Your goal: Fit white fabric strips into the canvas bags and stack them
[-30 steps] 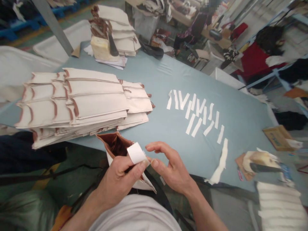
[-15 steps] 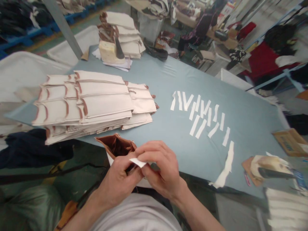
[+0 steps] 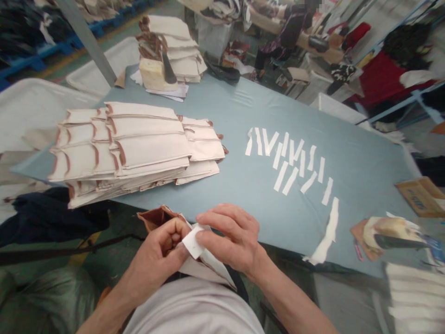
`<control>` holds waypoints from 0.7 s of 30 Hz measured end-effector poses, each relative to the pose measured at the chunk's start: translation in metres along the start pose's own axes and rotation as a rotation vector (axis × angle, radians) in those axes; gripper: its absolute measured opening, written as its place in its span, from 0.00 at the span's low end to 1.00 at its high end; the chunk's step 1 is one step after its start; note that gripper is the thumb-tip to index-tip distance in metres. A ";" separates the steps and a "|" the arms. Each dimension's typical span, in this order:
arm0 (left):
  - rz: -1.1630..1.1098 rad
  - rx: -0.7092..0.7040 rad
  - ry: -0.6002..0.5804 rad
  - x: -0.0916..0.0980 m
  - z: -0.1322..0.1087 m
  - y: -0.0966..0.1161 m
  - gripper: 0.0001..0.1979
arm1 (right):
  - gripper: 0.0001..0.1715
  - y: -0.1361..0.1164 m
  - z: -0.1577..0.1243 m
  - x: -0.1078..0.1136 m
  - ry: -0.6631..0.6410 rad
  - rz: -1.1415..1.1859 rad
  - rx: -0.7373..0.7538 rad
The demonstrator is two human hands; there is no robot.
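Observation:
A cream fabric bag with brown lining is held low in front of my body, below the table edge. My left hand is closed on the bag's edge, fingers curled and thumb pressed forward. Over that edge lies a small white strip, pinched between the thumb and fingers of my right hand. The strip's near end touches my left thumb. Part of the bag is hidden behind both hands.
Stacked cream bags cover the table's left side. Several white strips lie spread at the middle right, beside a longer ragged white strip. A cream block with a dark handle sits far right. A person sits in the background.
The white strip has turned, showing more of its flat face. My right hand has opened out slightly over it, and the bag has tilted, with its cream side now showing below my right hand.

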State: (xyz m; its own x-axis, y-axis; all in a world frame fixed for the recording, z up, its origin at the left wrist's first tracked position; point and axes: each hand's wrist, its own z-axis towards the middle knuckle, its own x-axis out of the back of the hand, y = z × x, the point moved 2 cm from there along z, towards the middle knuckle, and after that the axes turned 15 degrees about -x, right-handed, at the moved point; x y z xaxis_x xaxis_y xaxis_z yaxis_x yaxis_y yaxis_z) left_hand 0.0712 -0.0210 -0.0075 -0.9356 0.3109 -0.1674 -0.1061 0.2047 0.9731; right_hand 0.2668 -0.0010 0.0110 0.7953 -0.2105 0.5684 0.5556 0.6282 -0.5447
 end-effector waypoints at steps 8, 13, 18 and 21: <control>0.089 0.042 -0.052 0.005 -0.026 -0.025 0.19 | 0.13 0.006 -0.064 -0.062 -0.051 0.571 -0.902; 0.265 0.044 -0.053 0.005 -0.047 -0.037 0.18 | 0.18 -0.006 -0.095 -0.086 -0.049 0.651 -1.160; 0.468 -0.018 0.002 0.009 -0.058 -0.038 0.21 | 0.24 -0.004 -0.094 -0.083 -0.083 0.708 -1.250; 0.494 -0.043 0.000 0.009 -0.052 -0.031 0.20 | 0.29 0.002 -0.082 -0.076 -0.111 0.721 -1.280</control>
State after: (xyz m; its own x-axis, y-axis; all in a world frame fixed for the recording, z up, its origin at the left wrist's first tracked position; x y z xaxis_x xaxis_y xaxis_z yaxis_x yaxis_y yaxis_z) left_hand 0.0488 -0.0733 -0.0313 -0.8778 0.3607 0.3153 0.3360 -0.0056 0.9418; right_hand 0.2273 -0.0450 -0.0839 0.9976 -0.0520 -0.0453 -0.0657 -0.5178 -0.8530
